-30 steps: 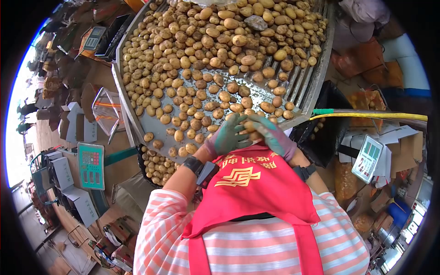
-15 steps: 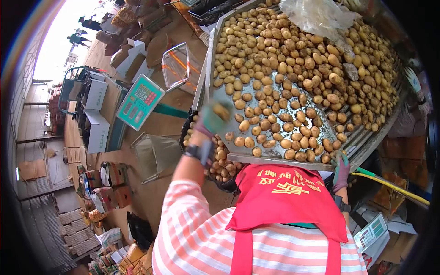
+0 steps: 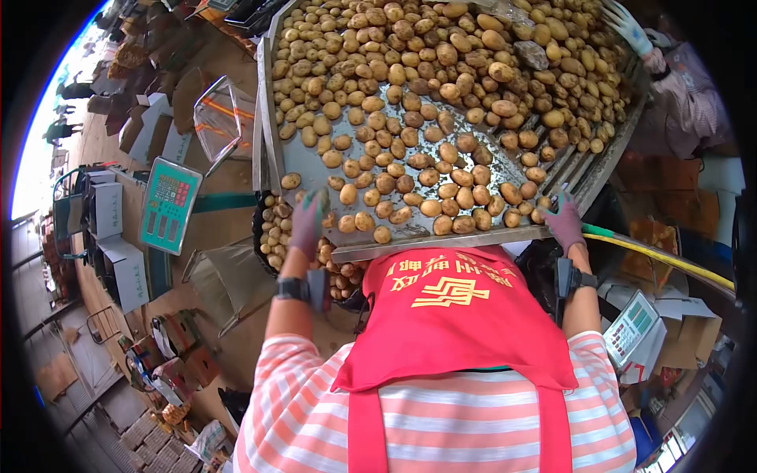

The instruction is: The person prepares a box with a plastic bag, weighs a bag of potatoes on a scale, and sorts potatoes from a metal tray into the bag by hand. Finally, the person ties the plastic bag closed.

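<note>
Many potatoes [image 3: 384, 183] lie on a metal sorting table [image 3: 311, 162], heaped towards its back and spread thinner near me. My left hand [image 3: 309, 217], in a purple and grey-green glove, is over the table's front left corner beside a few potatoes. Its fingers look stretched out, and I see no potato in them. Below that hand, a dark-rimmed container holds more potatoes [image 3: 275, 240]. At the front right edge is my right hand [image 3: 564, 221], gloved alike, with its fingers apart next to the nearest potatoes.
A green scale display [image 3: 169, 205] stands to the left, near a wire-frame stand [image 3: 225, 118]. Another person's gloved hand [image 3: 627, 30] is at the far right of the heap. A yellow-green pole [image 3: 662, 256] juts out right, above a second scale display [image 3: 631, 327].
My left hand, blurred with a potato in it before, is now at the front left corner without a visible potato. My view has shifted right. The other person's arm has come further into view.
</note>
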### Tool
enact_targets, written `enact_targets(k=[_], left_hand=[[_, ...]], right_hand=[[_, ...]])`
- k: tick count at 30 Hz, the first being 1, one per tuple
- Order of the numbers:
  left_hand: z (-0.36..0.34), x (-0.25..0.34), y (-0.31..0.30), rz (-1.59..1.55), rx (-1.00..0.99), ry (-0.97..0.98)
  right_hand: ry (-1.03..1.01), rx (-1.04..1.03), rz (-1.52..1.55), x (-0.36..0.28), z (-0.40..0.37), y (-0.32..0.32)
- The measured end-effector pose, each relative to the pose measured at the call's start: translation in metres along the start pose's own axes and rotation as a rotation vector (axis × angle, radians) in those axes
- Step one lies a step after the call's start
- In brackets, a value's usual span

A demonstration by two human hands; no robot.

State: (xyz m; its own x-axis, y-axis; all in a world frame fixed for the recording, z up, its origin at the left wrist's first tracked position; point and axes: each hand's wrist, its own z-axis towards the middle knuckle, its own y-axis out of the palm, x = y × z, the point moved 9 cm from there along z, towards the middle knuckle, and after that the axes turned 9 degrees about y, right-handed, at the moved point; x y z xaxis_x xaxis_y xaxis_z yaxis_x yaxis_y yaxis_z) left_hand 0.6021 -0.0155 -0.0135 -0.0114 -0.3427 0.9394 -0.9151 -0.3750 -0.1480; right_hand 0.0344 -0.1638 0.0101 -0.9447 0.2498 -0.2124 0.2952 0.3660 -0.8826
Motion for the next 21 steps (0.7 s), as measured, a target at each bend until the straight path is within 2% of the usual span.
enact_targets(k=[1,3,4,6,7,9,11,13,14,15,16,19,21], left_hand=[[-0.006,-0.033,-0.004,0.082,-0.03,0.132],[-0.038,-0.042,-0.012,0.125,0.267,-0.015],[-0.044,-0.049,-0.012,0.126,0.269,-0.027],[-0.061,-0.053,-0.031,0.327,0.537,0.086],[-0.061,-0.062,-0.031,0.322,0.541,0.08],[-0.062,-0.086,-0.039,0.388,0.576,-0.058],[-0.058,-0.077,-0.039,0.318,0.576,0.005],[-0.06,-0.066,-0.027,-0.324,0.58,-0.092],[-0.052,-0.11,-0.044,-0.432,0.482,-0.08],[-0.057,-0.129,-0.049,-0.43,0.504,-0.084],[-0.058,-0.12,-0.058,-0.093,0.457,0.068],[-0.063,-0.137,-0.068,0.101,0.47,0.168],[-0.078,-0.071,-0.038,0.764,0.409,0.352]], right_hand=[[0.002,-0.004,-0.002,-0.007,-0.003,0.004],[-0.151,-0.048,-0.085,-0.032,-0.013,0.019],[-0.156,-0.059,-0.027,-0.038,-0.017,0.019],[-0.202,-0.112,0.0,-0.055,-0.024,0.021],[-0.247,-0.152,0.037,-0.064,-0.025,0.021],[-0.239,-0.131,0.014,-0.059,-0.021,0.023],[-0.198,-0.307,0.239,-0.05,-0.014,0.031],[-0.157,-0.329,0.138,-0.047,-0.014,0.024],[-0.116,-0.349,0.041,-0.043,-0.014,0.024],[-0.131,-0.363,0.033,-0.048,-0.015,0.027],[-0.096,-0.34,-0.008,-0.051,-0.013,0.028],[-0.072,-0.304,-0.039,-0.055,-0.011,0.037],[-0.162,-0.334,0.129,-0.053,-0.01,0.045]])
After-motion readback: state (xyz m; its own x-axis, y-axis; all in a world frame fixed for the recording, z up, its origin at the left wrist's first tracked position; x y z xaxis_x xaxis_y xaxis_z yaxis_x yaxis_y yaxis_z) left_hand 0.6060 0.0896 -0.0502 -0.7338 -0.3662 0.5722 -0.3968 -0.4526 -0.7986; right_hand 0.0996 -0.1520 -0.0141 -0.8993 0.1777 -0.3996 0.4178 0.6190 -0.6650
